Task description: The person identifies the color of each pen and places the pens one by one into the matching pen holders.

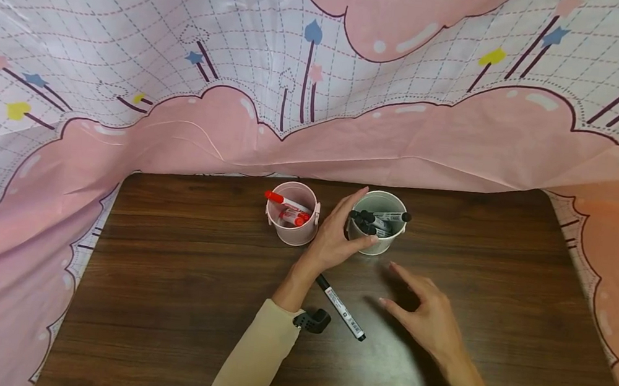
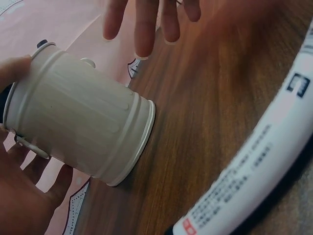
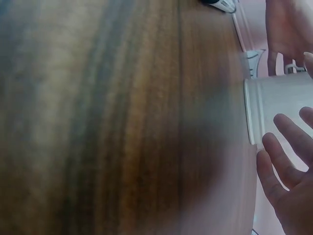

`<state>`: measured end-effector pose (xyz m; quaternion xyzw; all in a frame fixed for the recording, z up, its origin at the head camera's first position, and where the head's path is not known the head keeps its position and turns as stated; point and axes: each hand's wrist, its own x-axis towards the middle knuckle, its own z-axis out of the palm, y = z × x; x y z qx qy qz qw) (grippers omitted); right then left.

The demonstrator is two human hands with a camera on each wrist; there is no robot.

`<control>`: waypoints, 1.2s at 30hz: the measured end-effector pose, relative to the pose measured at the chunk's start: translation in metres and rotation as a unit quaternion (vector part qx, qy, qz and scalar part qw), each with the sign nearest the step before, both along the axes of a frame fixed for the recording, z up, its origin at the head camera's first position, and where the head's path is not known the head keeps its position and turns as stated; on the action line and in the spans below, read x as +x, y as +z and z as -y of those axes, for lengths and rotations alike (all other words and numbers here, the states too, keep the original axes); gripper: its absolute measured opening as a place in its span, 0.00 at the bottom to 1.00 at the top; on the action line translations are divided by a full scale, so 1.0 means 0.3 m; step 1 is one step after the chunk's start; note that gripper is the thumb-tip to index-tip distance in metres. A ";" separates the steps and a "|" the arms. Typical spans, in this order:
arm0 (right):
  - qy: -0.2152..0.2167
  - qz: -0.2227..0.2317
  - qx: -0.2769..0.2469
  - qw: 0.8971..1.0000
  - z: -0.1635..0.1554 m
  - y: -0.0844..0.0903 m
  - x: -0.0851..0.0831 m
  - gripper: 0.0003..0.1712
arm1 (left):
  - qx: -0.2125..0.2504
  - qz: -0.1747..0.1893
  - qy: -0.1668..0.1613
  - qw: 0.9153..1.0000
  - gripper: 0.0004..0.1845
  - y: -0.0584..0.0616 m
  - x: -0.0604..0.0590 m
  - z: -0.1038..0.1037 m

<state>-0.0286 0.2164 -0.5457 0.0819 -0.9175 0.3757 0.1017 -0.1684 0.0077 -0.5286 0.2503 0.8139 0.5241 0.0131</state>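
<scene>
Near the table's far edge, the white bucket (image 1: 377, 230) is gripped by the left hand (image 1: 341, 233); the right hand (image 1: 425, 313), fingers relaxed, hovers empty, so the bucket is best steadied upright
</scene>
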 end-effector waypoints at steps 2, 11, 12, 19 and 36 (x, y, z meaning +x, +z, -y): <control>0.006 -0.003 0.001 1.000 0.004 -0.005 0.007 0.41 | 0.005 -0.007 -0.004 1.000 0.48 0.000 -0.001 -0.001; 0.035 0.014 0.002 0.999 0.029 -0.035 0.043 0.39 | 0.013 -0.018 -0.006 1.000 0.46 0.000 -0.001 -0.003; 0.039 0.012 0.006 0.999 0.032 -0.038 0.045 0.38 | 0.013 -0.018 -0.006 1.000 0.46 0.000 -0.001 -0.003; 0.072 0.003 0.015 0.997 0.058 -0.052 0.059 0.37 | 0.015 -0.015 -0.003 1.000 0.46 0.001 0.000 -0.003; 0.106 0.000 0.064 0.992 0.097 -0.073 0.096 0.36 | 0.011 -0.004 -0.005 1.000 0.45 -0.002 0.002 0.001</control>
